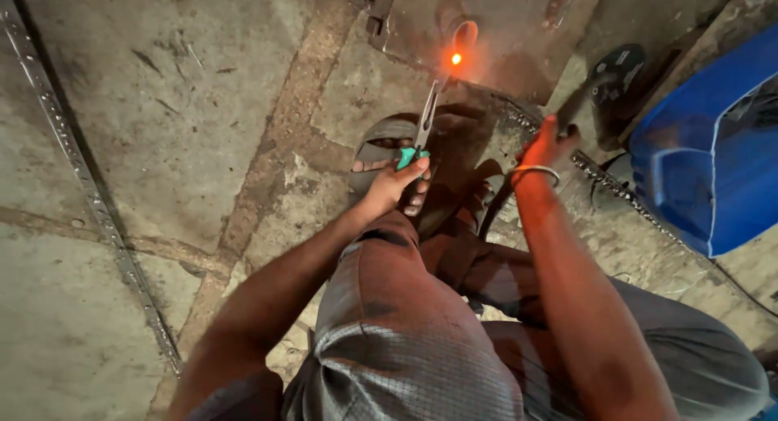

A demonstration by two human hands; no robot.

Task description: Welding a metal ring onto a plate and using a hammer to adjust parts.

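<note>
Here, left hand (397, 182) on pliers (421, 129), glowing tip (456, 59) near plate edge (486, 85)

I'm squatting on the floor (162, 105): pliers (423, 125) ahead of my knee, machine (705, 162) sitting right, metal strip (81, 186) lying left.
</note>
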